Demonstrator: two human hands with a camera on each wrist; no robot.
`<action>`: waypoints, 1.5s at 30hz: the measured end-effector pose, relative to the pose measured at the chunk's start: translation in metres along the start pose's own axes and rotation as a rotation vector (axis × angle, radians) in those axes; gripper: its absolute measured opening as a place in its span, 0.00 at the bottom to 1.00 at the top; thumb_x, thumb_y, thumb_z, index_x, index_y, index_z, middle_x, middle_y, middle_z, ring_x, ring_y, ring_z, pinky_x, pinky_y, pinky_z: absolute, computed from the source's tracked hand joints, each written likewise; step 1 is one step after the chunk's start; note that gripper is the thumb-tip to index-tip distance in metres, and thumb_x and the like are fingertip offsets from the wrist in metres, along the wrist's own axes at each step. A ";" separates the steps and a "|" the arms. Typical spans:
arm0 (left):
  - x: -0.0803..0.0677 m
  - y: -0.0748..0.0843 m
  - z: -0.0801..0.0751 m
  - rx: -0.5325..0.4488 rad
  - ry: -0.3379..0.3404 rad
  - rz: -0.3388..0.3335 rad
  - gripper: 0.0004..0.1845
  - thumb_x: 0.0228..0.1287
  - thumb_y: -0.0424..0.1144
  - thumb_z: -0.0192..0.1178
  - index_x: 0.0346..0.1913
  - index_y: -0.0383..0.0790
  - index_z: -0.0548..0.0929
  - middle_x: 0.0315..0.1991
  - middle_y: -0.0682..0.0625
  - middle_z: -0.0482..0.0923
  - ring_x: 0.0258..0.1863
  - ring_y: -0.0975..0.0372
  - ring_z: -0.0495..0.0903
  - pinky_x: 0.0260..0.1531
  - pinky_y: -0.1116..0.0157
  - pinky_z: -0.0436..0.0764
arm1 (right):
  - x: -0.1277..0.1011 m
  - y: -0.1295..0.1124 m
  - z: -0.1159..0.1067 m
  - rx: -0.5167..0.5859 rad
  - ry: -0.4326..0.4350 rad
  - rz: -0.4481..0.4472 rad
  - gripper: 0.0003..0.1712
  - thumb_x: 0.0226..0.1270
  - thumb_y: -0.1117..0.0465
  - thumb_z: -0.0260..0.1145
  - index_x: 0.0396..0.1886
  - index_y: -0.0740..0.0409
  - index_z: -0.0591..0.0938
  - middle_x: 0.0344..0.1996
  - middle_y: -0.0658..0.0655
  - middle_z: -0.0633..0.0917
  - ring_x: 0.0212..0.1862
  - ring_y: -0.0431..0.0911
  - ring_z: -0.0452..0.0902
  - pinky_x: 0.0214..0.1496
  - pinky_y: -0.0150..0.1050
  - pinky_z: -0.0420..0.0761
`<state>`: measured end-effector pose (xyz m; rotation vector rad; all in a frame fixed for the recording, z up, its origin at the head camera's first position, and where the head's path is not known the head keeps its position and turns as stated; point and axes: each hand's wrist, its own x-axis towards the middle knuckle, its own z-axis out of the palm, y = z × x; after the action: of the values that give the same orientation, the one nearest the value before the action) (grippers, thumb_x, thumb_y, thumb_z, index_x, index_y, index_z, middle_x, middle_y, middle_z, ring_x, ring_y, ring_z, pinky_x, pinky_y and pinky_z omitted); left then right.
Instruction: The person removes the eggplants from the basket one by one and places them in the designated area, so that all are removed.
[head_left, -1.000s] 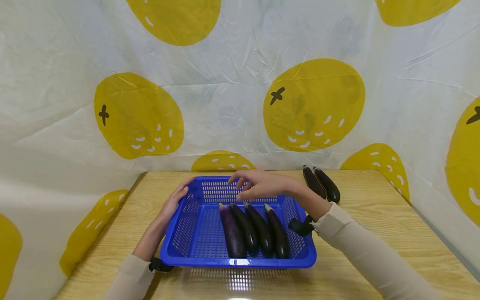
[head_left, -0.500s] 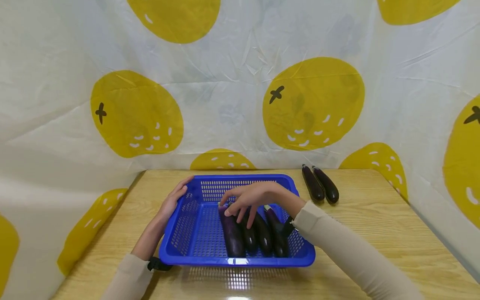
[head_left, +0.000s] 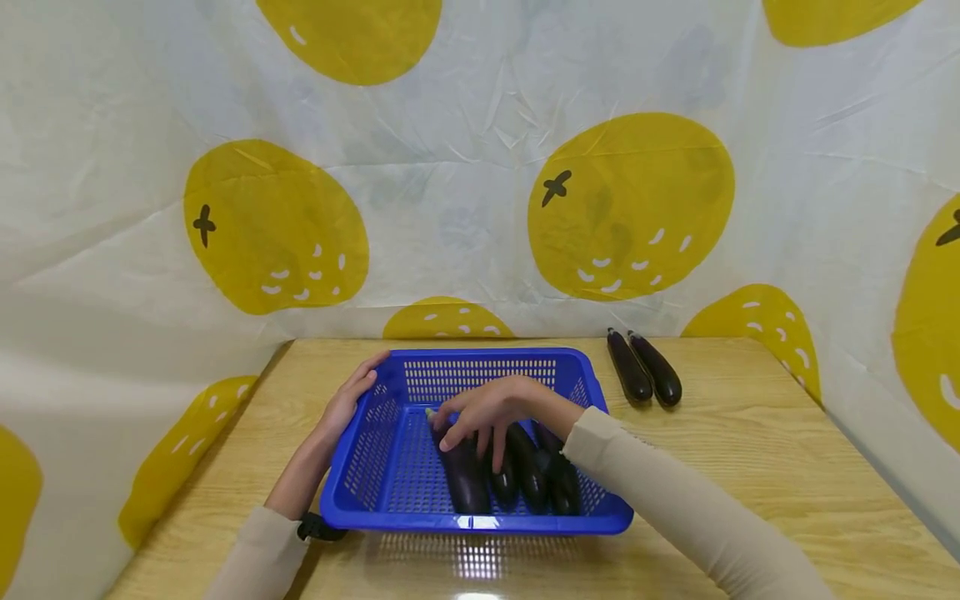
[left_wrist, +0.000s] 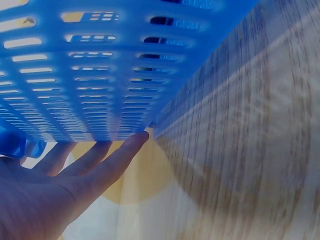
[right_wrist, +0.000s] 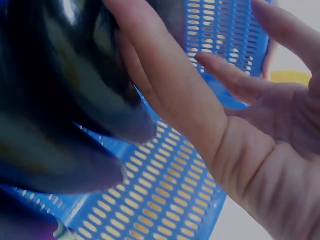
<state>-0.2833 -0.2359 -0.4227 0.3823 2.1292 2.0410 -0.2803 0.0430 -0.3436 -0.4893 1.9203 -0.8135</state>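
A blue plastic basket (head_left: 476, 524) holds several dark purple eggplants, lying side by side toward its right half. My right hand (head_left: 495, 408) reaches down into it with fingers spread, over the stem ends. Its fingers touch the leftmost eggplant (head_left: 467, 479), whose stem end tilts left; in the right wrist view fingers (right_wrist: 170, 75) extend alongside a dark, glossy eggplant (right_wrist: 85, 60). My left hand (head_left: 345, 404) rests along the basket's left side near the far corner. Its fingers (left_wrist: 112, 167) lie fairly straight against the outer wall in the left wrist view.
Two more eggplants (head_left: 628, 367) (head_left: 656, 369) lie on the wooden table (head_left: 750, 433) beyond the basket's right side. A white cloth (head_left: 450, 225) printed with yellow fruit hangs behind the table.
My right hand has come down from above the basket to the eggplants. The leftmost eggplant's stem end has shifted left. My left hand has stayed on the basket's side.
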 end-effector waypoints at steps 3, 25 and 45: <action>0.000 0.000 0.000 -0.001 -0.005 0.001 0.29 0.87 0.48 0.32 0.84 0.47 0.50 0.85 0.44 0.45 0.83 0.48 0.46 0.60 0.76 0.69 | 0.007 -0.002 0.005 -0.037 -0.008 0.007 0.31 0.73 0.57 0.68 0.73 0.49 0.73 0.75 0.57 0.69 0.60 0.66 0.79 0.43 0.55 0.88; 0.001 -0.001 0.000 -0.062 -0.023 -0.026 0.29 0.87 0.47 0.32 0.84 0.48 0.50 0.84 0.43 0.47 0.80 0.47 0.51 0.61 0.70 0.73 | 0.022 0.002 0.013 -0.109 0.034 -0.060 0.24 0.74 0.60 0.65 0.68 0.53 0.79 0.81 0.52 0.58 0.63 0.57 0.75 0.47 0.53 0.88; 0.000 0.000 -0.003 -0.041 -0.028 -0.044 0.28 0.87 0.48 0.30 0.84 0.50 0.50 0.84 0.42 0.47 0.80 0.45 0.53 0.61 0.67 0.75 | 0.028 0.002 0.006 -0.119 0.112 -0.327 0.19 0.77 0.61 0.63 0.65 0.53 0.79 0.71 0.56 0.71 0.52 0.48 0.77 0.46 0.49 0.88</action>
<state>-0.2837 -0.2384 -0.4227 0.3529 2.0575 2.0397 -0.2877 0.0240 -0.3643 -0.8629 2.0291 -0.9545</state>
